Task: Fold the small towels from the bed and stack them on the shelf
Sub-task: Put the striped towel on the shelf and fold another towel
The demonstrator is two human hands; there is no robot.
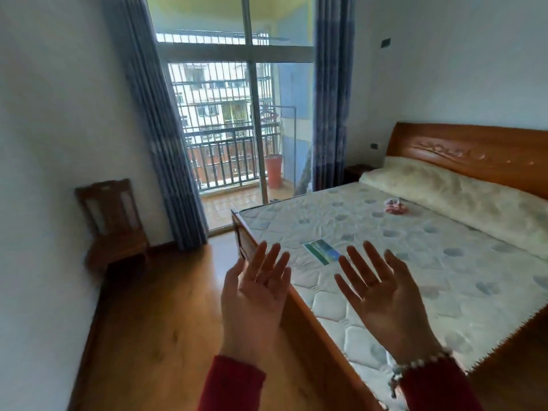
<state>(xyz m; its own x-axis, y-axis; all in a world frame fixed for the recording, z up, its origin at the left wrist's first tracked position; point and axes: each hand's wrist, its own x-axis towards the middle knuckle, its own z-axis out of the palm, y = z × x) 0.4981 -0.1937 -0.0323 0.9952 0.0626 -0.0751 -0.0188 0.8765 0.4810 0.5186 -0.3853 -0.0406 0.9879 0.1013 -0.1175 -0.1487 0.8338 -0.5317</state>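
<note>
Both hands are raised palm-up toward the camera with nothing in them. The left hand (256, 295) has its fingers (275, 262) straight and close together, only slightly fanned; the right hand (382, 295) has its fingers (355, 262) spread wide apart. Red sleeves (234, 384) cover both forearms, and a beaded bracelet (415, 367) circles the right wrist.

The left hand hangs over the wooden floor (154, 321), just outside the bed's foot corner; the right hand hangs above the mattress (385, 232) near that same corner. The bed (314, 324) has a wooden side rail running diagonally from the lower middle of the view up to the foot corner, and a carved wooden headboard (474, 149) at the far right. Open floor lies left of the rail, reaching to a wooden chair (112, 223) against the left wall and to blue curtains (154, 129) flanking a glass balcony door (234, 129).

The quilted mattress is white with pale blue patches and bears a green-and-blue label (321, 251) between the two hands. A long cream pillow (450, 197) lies along the headboard. The only towel-like thing in view is a small pink crumpled bundle (396, 206) well away from the hands, on the mattress just beside the pillow. It is bunched into a low heap, too small and blurred to tell any long axis or the way it points.
</note>
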